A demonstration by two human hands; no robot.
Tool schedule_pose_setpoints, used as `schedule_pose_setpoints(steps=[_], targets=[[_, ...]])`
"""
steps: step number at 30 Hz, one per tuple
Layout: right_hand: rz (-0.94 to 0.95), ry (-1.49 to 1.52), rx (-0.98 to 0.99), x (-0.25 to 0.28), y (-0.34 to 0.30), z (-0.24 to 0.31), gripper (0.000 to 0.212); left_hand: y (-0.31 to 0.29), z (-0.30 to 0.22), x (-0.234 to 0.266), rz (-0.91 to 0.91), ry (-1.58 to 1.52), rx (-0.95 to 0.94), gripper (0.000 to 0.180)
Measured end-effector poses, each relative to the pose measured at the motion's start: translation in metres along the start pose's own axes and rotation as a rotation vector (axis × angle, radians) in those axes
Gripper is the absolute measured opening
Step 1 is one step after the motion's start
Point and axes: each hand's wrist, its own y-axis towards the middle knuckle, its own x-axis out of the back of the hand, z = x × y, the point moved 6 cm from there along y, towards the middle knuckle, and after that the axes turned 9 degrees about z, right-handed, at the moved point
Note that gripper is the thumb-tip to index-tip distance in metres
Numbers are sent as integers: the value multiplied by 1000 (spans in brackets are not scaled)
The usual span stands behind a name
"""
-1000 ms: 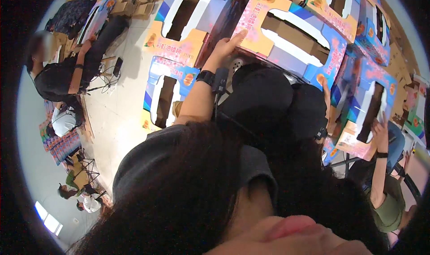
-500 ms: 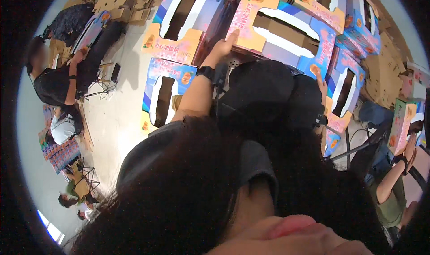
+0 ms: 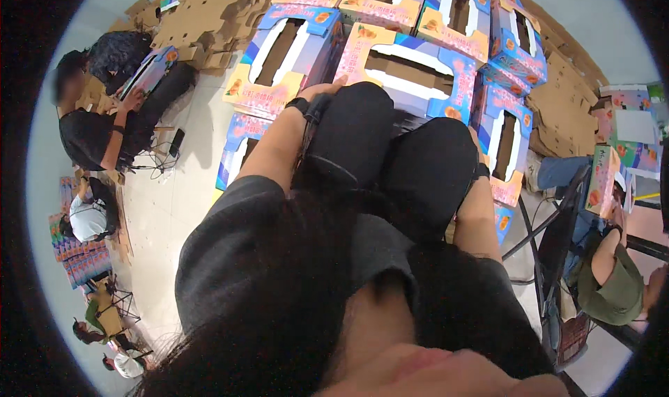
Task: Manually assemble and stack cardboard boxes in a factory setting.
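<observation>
Pale floor (image 3: pixel 157 243) runs down my left side, with sheets of brown cardboard (image 3: pixel 202 24) spread beyond the cartons, a person in black (image 3: pixel 90 132) seated off to the left and a person in a green top (image 3: pixel 610 292) over on the right. Just past my two black-clad knees (image 3: pixel 352 125) sits the wide carton (image 3: pixel 411 94), its slotted face turned up toward me, between the left-hand carton (image 3: pixel 268 90) and the right-hand carton (image 3: pixel 517 149), with more of the same kind packed behind. My left hand (image 3: pixel 322 92) is at its near left corner, thumb side against the edge; my fingers are partly lost behind my knee, so I can't tell how tightly they close. My right hand (image 3: pixel 475 139) shows only as a sliver beyond the other knee, near the right end, and I can't tell whether it grips or merely rests. Through the long slot I see bare brown inner walls and no contents, so I judge the carton light for its bulk. Its board looks stiff along the folds but springy across the open middle, and the printed faces are probably a little slick. I'd take it low at both ends, palms flat near the corners, and keep off the thin white rim of the slot, which could bend or tear.
</observation>
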Motion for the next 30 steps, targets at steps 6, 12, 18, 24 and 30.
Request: schedule_pose_setpoints(steps=[6,12,18,24,30], targets=[[21,-15,0,-6,1,14,93,42,1,47,60,254,0,66],[67,-51,-19,-28,18,26,94,46,-9,49,-223,572,-112,55],[157,-21,-60,-11,36,-5,102,71,-24,55,-346,802,-11,74],[-12,189,-179,-8,3,12,103,140,-3,120,-290,808,115,83],[205,207,-90,-29,0,44,88,100,-31,114,-286,863,133,85]])
